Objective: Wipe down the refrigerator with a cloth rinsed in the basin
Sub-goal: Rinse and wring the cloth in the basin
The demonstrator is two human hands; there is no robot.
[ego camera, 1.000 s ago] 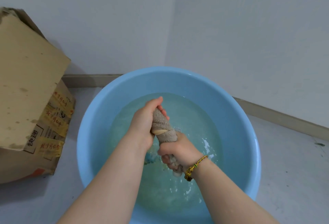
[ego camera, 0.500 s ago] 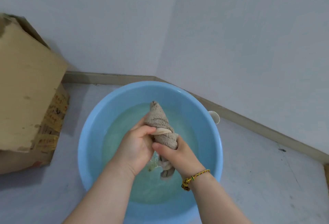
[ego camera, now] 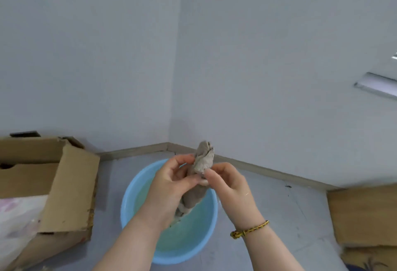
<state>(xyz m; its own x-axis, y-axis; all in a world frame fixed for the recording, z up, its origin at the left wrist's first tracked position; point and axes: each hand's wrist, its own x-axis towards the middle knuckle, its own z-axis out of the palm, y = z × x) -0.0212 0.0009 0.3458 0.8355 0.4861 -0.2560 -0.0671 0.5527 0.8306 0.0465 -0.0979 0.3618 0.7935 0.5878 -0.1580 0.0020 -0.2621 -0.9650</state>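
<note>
A twisted grey cloth is held above the blue basin, its long axis near upright, top tilted slightly right. It is gripped by the left hand and pinched by the right hand.

Corner of pale grey walls, beige skirting board, grey floor, open cardboard box at left.

Both hands pinching twisted cloth above blue basin
</note>
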